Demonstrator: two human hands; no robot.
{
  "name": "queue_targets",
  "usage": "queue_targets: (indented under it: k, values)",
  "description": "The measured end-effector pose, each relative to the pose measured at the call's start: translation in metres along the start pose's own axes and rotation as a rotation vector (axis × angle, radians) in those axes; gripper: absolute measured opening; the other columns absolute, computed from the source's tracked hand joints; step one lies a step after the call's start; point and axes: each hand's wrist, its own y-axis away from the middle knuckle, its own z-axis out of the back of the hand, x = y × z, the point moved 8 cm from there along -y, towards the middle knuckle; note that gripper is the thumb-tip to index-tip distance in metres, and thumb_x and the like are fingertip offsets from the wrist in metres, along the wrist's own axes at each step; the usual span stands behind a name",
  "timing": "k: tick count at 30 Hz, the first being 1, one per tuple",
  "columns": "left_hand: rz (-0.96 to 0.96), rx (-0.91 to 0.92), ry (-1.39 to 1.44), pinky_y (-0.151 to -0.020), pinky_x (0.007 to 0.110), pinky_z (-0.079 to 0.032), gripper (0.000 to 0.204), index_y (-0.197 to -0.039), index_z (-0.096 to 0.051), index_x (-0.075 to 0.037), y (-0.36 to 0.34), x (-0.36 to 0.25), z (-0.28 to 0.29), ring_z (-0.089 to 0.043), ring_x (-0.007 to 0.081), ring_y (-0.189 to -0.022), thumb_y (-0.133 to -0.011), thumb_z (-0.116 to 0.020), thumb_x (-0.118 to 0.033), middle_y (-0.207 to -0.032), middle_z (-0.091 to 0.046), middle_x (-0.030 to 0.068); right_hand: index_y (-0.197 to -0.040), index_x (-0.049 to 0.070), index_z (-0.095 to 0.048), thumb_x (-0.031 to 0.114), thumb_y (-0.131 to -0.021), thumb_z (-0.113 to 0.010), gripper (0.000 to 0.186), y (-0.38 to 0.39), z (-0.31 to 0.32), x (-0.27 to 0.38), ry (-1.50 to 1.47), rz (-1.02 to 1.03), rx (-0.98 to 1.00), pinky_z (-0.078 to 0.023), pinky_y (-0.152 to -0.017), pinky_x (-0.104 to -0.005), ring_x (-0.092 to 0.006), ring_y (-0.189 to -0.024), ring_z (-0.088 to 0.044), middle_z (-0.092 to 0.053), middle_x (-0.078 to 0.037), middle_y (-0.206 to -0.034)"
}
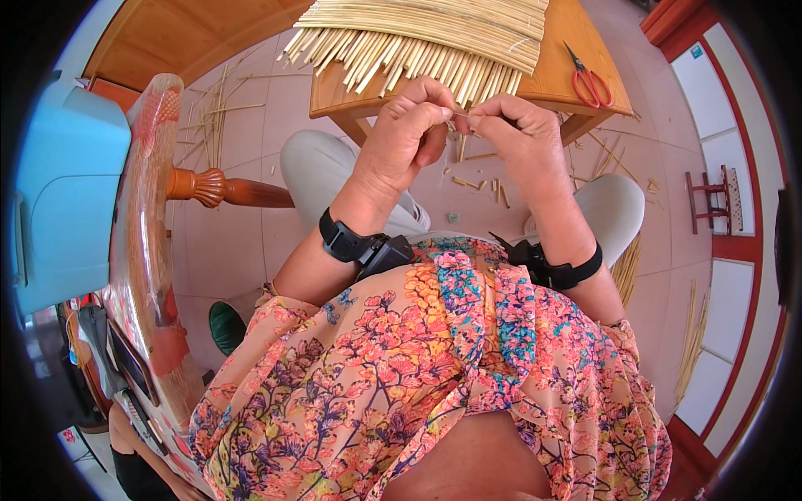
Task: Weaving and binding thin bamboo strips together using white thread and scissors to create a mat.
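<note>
My left hand point(411, 134) and my right hand point(518, 138) are raised close together above my lap. Both have thumb and fingertips pinched on a thin, pale strand point(461, 114), too small to tell clearly. Just beyond them, a mat of pale straw-like stalks point(418, 33) lies on a small wooden table point(551, 108), its uneven ends pointing toward me. Red-handled scissors point(590, 83) lie on the tabletop to the right of the mat.
Loose stalks point(219, 125) and cut bits litter the tiled floor. At left stand a wooden armrest point(150, 250) and blue plastic box point(67, 200). Part of another person point(142, 459) shows lower left. A small wooden stool point(710, 200) is at right.
</note>
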Motion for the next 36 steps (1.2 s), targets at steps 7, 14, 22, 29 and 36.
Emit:
queue_targets:
  k: [7, 14, 22, 29, 36]
  values:
    - [-0.011, -0.037, -0.192, -0.040, 0.018, -0.033, 0.005, -0.078, -0.051, -0.008, -0.002, 0.006, 0.007, -0.041, 0.0055, -0.044, -0.079, -0.046, -0.008, -0.075, -0.059, 0.0064, -0.070, 0.002, -0.059, 0.004, -0.071, -0.057, 0.003, 0.006, -0.005, 0.011, 0.226, 0.161, -0.018, -0.034, -0.045, -0.0204, -0.0035, -0.052, -0.041, -0.048, 0.000, -0.055]
    - [0.020, -0.028, 0.022, -0.043, 0.020, -0.038, 0.004, -0.083, -0.050, -0.008, -0.006, 0.003, 0.003, -0.050, 0.0095, -0.050, -0.081, -0.047, -0.009, -0.085, -0.059, 0.0116, -0.071, 0.001, -0.060, 0.005, -0.072, -0.060, 0.004, 0.002, 0.004, -0.004, 0.099, 0.058, -0.046, -0.035, -0.046, -0.0198, -0.0035, -0.052, -0.041, -0.048, 0.003, -0.055]
    - [0.033, 0.008, 0.034, -0.046, 0.020, -0.044, 0.006, -0.088, -0.048, -0.008, -0.002, 0.000, 0.004, -0.058, 0.0127, -0.059, -0.086, -0.048, -0.014, -0.095, -0.057, 0.0143, -0.076, 0.001, -0.063, 0.006, -0.073, -0.062, 0.006, 0.001, 0.028, -0.021, 0.042, -0.076, -0.137, -0.035, -0.047, -0.0184, -0.0020, -0.053, -0.043, -0.052, 0.004, -0.059]
    - [0.093, 0.198, -0.121, -0.051, 0.020, -0.046, 0.011, -0.084, -0.050, -0.010, 0.001, 0.004, 0.003, -0.056, 0.0089, -0.066, -0.086, -0.052, -0.021, -0.096, -0.058, 0.0124, -0.079, -0.004, -0.059, 0.004, -0.076, -0.056, 0.009, 0.001, 0.108, 0.005, -0.118, 0.015, -0.445, -0.038, -0.051, -0.0204, -0.0092, -0.056, -0.048, -0.059, -0.009, -0.073]
    - [0.213, 0.305, -0.125, -0.053, 0.016, -0.040, 0.012, -0.082, -0.050, -0.012, 0.002, 0.033, 0.003, -0.051, 0.0045, -0.064, -0.085, -0.055, -0.023, -0.080, -0.057, 0.0050, -0.086, -0.012, -0.051, -0.003, -0.076, -0.050, 0.013, 0.016, 0.198, 0.011, -0.722, 0.115, -0.424, -0.040, -0.054, -0.0212, -0.0117, -0.060, -0.049, -0.056, -0.018, -0.085]
